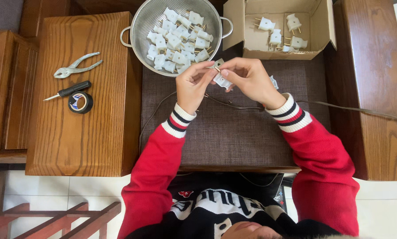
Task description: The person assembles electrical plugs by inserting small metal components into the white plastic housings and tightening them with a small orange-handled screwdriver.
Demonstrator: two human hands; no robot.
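**A:** From the head camera, what are your hands doing?

**B:** Your left hand [193,85] and your right hand [250,79] meet over the dark woven mat [225,132] on the worktop. Both are closed on one white plug [220,79], pinched between the fingertips of each hand. A brass prong shows at its top, by your left fingers.

**A:** Where does that plug sit among the other things?

**B:** It is lifted off the mat, just below the rim of the metal colander [141,22], which is heaped with white plugs [177,42] of the same kind. To the upper right stands an open cardboard box [322,26] with a few more plugs [278,32] lying in it. Another white piece [274,82] peeks out just behind your right hand; how much of it is hidden you cannot tell.

**A:** Does anything lie in the way?

**B:** A thin dark cable [353,108] runs in from the right, passes under your wrists and curves off toward the left edge of the mat. It lies close below the plug.

**A:** And off to the side?

**B:** On the wooden panel [74,141] at your left lie pliers [76,65], a black-handled screwdriver [70,90] and a roll of black tape [80,102], touching the screwdriver. All three lie well apart from your hands.
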